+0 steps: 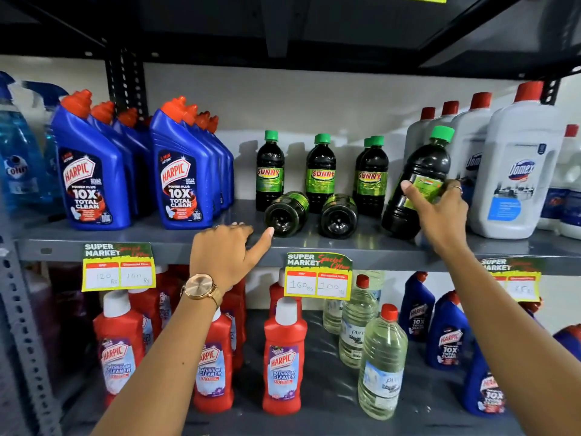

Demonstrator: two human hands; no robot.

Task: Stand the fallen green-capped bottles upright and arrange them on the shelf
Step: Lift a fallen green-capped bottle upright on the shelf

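Observation:
Several dark green-capped Sunny bottles (pixel 321 173) stand upright at the back of the grey shelf (pixel 201 239). Two more lie on their sides with their bases toward me: one on the left (pixel 286 214) and one on the right (pixel 338 216). My right hand (pixel 440 212) is shut on another green-capped bottle (pixel 419 180), tilted to the right, its base on the shelf. My left hand (pixel 228 254) rests at the shelf's front edge, fingers apart and empty, thumb tip next to the left fallen bottle.
Blue Harpic bottles (pixel 182 171) stand left of the green-capped ones. White Domex bottles (pixel 515 171) crowd the right, close behind the tilted bottle. Price tags (pixel 318 275) hang on the shelf edge. The lower shelf holds red Harpic bottles (pixel 283 357) and clear bottles (pixel 382 363).

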